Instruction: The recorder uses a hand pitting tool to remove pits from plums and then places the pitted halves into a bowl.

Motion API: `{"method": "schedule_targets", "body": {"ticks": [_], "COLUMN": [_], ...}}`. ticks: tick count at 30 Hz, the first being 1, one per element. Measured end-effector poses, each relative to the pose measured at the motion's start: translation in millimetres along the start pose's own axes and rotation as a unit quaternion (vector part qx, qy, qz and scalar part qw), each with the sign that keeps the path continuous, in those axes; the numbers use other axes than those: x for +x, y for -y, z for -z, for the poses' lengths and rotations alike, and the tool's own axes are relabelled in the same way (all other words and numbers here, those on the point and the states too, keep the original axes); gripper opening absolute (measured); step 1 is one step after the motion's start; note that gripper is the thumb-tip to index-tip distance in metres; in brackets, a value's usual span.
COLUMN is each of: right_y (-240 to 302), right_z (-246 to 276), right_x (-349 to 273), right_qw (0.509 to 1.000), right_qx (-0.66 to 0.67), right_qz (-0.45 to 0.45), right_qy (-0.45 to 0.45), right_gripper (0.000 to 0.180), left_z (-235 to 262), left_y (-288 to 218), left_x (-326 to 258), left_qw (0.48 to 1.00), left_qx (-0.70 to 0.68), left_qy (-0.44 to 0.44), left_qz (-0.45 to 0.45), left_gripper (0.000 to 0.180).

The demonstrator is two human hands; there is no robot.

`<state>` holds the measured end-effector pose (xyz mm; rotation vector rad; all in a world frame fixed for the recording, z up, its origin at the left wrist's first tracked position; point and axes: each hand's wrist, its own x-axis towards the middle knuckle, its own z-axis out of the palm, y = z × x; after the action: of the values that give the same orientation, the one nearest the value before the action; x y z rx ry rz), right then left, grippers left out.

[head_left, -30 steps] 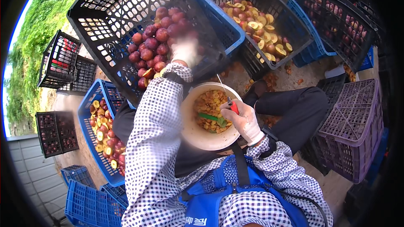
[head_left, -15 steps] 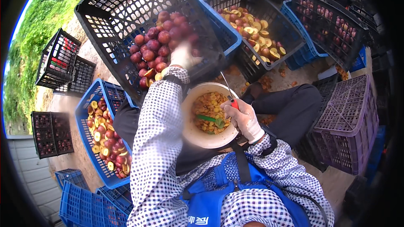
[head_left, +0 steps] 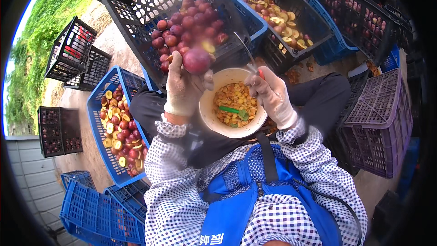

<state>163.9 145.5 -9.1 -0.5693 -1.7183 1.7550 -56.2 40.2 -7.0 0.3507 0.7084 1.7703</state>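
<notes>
Between the fingers of my gloved left hand (head_left: pixel 182 86) is a dark red plum (head_left: pixel 197 61), in front of the tilted black crate (head_left: pixel 132 29). Loose whole plums (head_left: pixel 195 20) fill the lower part of that crate, with a cut yellow face among them. My gloved right hand (head_left: pixel 274 96) is closed round the red handle of a knife (head_left: pixel 248 51), its thin blade pointing up and away. Below and between both hands stands a cream bucket (head_left: pixel 207 116) of yellow-brown pits and scraps. A green strip (head_left: pixel 229 109) and a leaf lie on top of these.
On my left, a blue crate (head_left: pixel 95 130) contains halved and whole plums. Another black crate (head_left: pixel 318 29) at the far right of the plums has cut halves. A purple crate (head_left: pixel 373 127) stands to my right. Stacked blue crates (head_left: pixel 98 214) lie at lower left.
My left hand has come back out of the black crate with a plum in it. My right hand, still gripping the knife, has moved up and slightly right.
</notes>
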Motion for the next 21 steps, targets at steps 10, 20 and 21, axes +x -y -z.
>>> {"method": "schedule_targets", "body": {"ticks": [10,20,21], "right_y": [9,-29,-32], "right_z": [-28,-16,-14], "right_x": [-17,-48,-52], "right_qw": [0.971,0.972,0.959], "right_qx": [-0.185,-0.169,-0.228], "right_qz": [0.125,-0.039,-0.044], "right_qy": [0.091,0.159,0.162], "right_gripper": [0.030,0.041,0.042], "left_z": [-49,-30,-30], "left_y": [69,93,97], "left_x": [-52,-75,-75], "left_qw": [0.966,0.959,0.958], "left_qx": [0.058,0.144,0.096], "left_qy": [-0.251,-0.230,-0.247], "left_qz": [-0.009,0.083,0.110], "left_gripper": [0.060,0.041,0.040]}}
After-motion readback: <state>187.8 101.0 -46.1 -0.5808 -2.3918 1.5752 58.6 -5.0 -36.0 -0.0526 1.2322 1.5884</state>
